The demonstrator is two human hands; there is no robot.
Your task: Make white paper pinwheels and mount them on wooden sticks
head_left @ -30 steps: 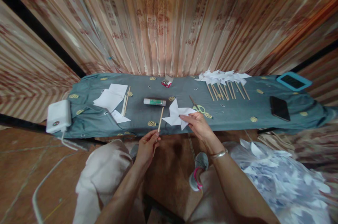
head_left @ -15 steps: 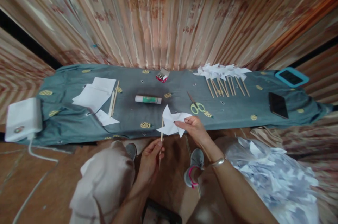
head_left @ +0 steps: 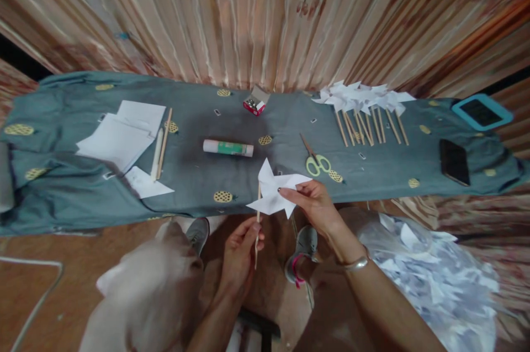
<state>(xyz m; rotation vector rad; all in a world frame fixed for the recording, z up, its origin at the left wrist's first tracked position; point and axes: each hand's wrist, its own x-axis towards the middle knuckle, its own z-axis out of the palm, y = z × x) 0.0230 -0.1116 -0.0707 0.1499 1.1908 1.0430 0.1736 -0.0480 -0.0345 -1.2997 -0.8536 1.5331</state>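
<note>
Here, nearer than the glue stick [head_left: 228,147], pinches the pinwheel [head_left: 271,195] by one edge in the right grip [head_left: 319,207], perhaps sparing folds. Clasps the dowel [head_left: 258,217] low in the left grip [head_left: 240,251], likely freeing its top.

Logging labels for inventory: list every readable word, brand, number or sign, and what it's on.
None legible.
White, green-labelled cylindrical tube: print too small.
Small red open box: any print too blurred.
Grey-green pineapple-print cloth: rectangular patches too small.
Pleated tan curtain: reddish marks too blurred.
</note>
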